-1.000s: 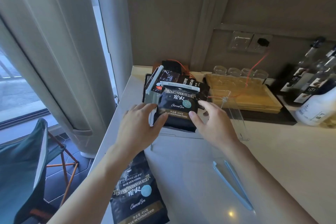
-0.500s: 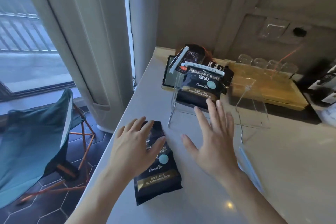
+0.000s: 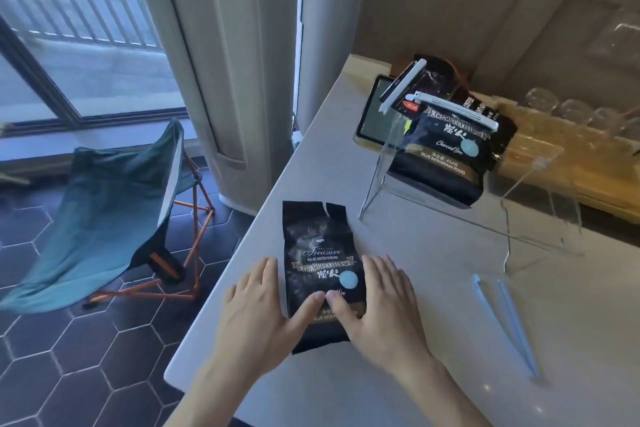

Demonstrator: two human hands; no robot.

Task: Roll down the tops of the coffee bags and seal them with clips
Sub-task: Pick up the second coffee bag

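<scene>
A black coffee bag [image 3: 320,253] lies flat on the white counter [image 3: 433,322] near its left edge, its torn top unrolled and pointing away from me. My left hand [image 3: 258,308] rests at its lower left side and my right hand [image 3: 377,305] at its lower right, both thumbs pressing on the bag's lower part, fingers spread. A light blue clip [image 3: 505,319] lies open on the counter to the right. Farther back, two coffee bags [image 3: 446,146] with white clips [image 3: 453,109] on their rolled tops sit on a clear acrylic stand [image 3: 485,218].
The counter's left edge drops to a dark tiled floor with a teal folding chair [image 3: 114,204]. A wooden tray [image 3: 571,163] with upturned glasses [image 3: 568,109] stands at the back right. A tablet [image 3: 375,114] leans behind the stand.
My view swung left and down. Both hands came back from the clipped bag on the stand and settled on the unsealed bag lying near the counter's edge.
</scene>
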